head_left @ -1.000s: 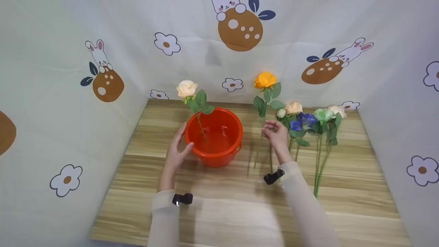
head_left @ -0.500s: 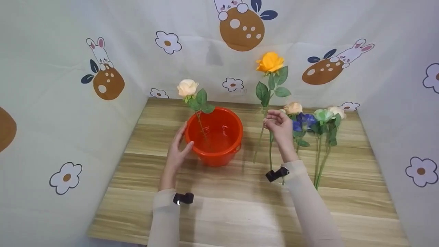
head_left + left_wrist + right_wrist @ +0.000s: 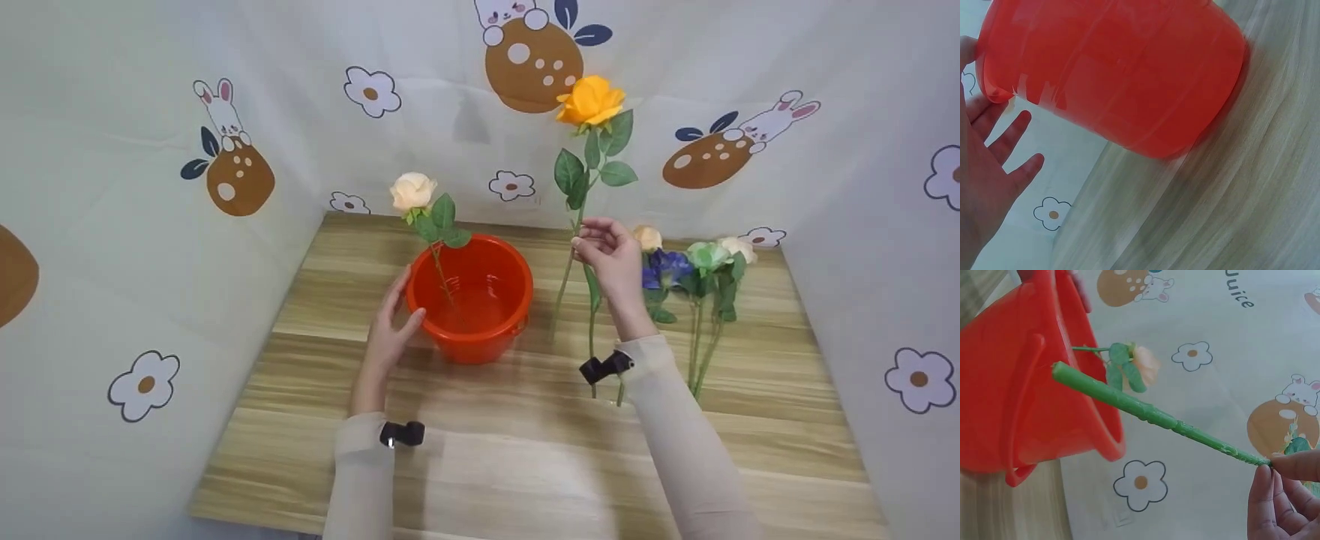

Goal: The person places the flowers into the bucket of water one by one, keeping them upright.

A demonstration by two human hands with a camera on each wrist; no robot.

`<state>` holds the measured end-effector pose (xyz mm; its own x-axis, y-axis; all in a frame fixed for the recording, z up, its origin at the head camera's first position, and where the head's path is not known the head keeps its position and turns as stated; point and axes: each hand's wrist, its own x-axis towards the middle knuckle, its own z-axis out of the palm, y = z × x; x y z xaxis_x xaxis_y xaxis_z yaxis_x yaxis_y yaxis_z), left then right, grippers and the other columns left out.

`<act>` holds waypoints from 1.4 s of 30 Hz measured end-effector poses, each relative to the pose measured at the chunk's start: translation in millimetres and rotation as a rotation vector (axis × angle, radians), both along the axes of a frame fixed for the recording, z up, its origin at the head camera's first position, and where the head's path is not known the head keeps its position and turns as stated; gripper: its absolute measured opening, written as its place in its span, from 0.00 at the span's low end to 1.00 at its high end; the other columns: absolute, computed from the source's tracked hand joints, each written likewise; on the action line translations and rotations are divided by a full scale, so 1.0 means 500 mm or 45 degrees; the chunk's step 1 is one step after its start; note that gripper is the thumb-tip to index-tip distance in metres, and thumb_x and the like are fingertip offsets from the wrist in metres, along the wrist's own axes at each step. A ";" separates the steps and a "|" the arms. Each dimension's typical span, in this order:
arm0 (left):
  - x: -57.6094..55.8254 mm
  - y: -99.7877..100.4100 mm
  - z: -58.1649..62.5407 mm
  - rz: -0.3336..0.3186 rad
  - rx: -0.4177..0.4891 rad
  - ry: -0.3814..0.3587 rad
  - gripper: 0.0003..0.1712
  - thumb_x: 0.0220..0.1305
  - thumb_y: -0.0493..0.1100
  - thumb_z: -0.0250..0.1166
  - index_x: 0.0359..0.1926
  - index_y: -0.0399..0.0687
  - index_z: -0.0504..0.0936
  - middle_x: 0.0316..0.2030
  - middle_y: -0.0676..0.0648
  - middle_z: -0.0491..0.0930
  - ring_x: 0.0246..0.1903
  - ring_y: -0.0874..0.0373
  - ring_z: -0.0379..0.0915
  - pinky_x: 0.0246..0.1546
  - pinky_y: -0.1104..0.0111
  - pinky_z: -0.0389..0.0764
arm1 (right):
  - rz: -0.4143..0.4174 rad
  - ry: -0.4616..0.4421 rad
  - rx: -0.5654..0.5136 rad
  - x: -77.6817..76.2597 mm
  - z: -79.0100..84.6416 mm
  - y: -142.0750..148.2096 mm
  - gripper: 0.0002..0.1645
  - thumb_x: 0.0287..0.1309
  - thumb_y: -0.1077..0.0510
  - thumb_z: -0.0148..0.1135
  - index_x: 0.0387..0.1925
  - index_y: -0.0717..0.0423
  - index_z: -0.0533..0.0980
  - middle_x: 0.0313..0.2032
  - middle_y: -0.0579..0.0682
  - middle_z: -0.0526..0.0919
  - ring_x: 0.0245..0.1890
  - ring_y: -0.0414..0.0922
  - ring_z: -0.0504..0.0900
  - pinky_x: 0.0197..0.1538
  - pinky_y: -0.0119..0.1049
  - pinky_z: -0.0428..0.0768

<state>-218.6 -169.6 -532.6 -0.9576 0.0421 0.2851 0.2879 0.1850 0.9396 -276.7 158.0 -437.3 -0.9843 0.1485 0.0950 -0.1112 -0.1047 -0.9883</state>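
An orange rose (image 3: 592,102) stands upright right of the red bucket (image 3: 469,352), its stem pinched between thumb and fingers of my right hand (image 3: 611,255). In the right wrist view, the bare lower part of its green stem (image 3: 1145,410) slants across in front of the bucket, the cut end overlapping the bucket's wall. My left hand (image 3: 390,330) rests against the bucket's left side at the rim, thumb and fingers spread; in the left wrist view several fingers (image 3: 1013,138) extend straight beside the wall. A cream rose (image 3: 412,192) leans inside the bucket toward the back left.
To the right, several flowers lie on the wooden table (image 3: 495,465): a blue one (image 3: 666,268), a green one (image 3: 708,256), and pale peach ones such as a peach rose (image 3: 646,238). A cloth printed with rabbits (image 3: 532,67) hangs behind the table.
My right hand has raised the orange rose higher and away from the lying flowers, its stem lifting off toward the back. The left hand and bucket have stayed put.
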 end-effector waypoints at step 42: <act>0.001 0.002 -0.004 -0.001 0.031 -0.008 0.37 0.67 0.29 0.60 0.74 0.32 0.58 0.76 0.35 0.56 0.76 0.42 0.52 0.77 0.50 0.54 | 0.059 0.209 0.097 -0.038 -0.011 -0.162 0.16 0.56 0.74 0.63 0.47 0.70 0.74 0.37 0.55 0.82 0.33 0.39 0.82 0.39 0.27 0.85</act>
